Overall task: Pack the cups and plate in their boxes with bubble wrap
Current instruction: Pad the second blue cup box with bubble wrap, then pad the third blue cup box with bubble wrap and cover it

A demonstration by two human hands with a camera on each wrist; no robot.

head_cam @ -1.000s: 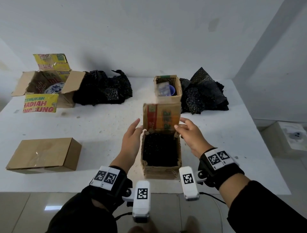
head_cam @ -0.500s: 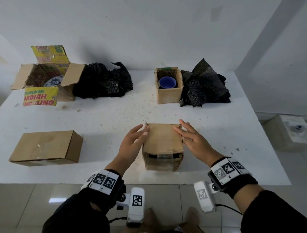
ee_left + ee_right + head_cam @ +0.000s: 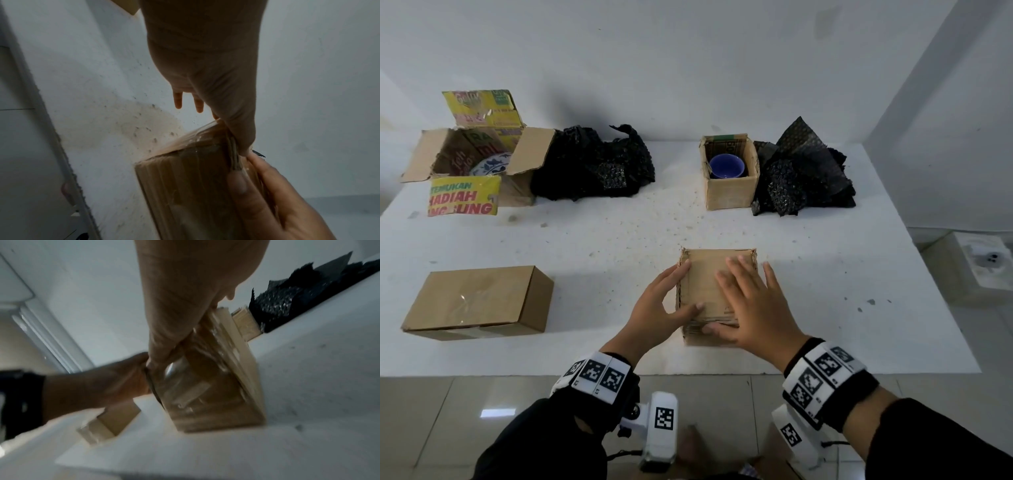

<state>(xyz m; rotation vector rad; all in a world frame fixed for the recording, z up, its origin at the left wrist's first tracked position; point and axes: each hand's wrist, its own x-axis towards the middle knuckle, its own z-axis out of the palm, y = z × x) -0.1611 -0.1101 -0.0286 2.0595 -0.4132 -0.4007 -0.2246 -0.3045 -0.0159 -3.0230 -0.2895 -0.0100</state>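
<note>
A small cardboard box (image 3: 705,277) stands near the table's front edge with its lid flap folded down. My left hand (image 3: 657,308) lies against its left side, fingers straight, thumb pressing the lid's front corner. My right hand (image 3: 750,301) rests flat on the lid, its thumb against the front face. The left wrist view shows the box (image 3: 185,186) with both thumbs meeting at its top edge. A blue cup (image 3: 726,165) sits in an open small box (image 3: 729,193) at the back. A patterned plate (image 3: 489,166) lies in a large open box (image 3: 530,157) at the back left.
Black bubble wrap is piled at the back right (image 3: 801,181) and beside the large box (image 3: 592,171). A closed brown box (image 3: 479,301) sits at the front left. The white table (image 3: 602,246) ends just below my wrists, with tiled floor beyond.
The upright lid flap, which showed black bubble wrap inside, has been folded down. My right hand has since slid from the box's right edge onto the lid.
</note>
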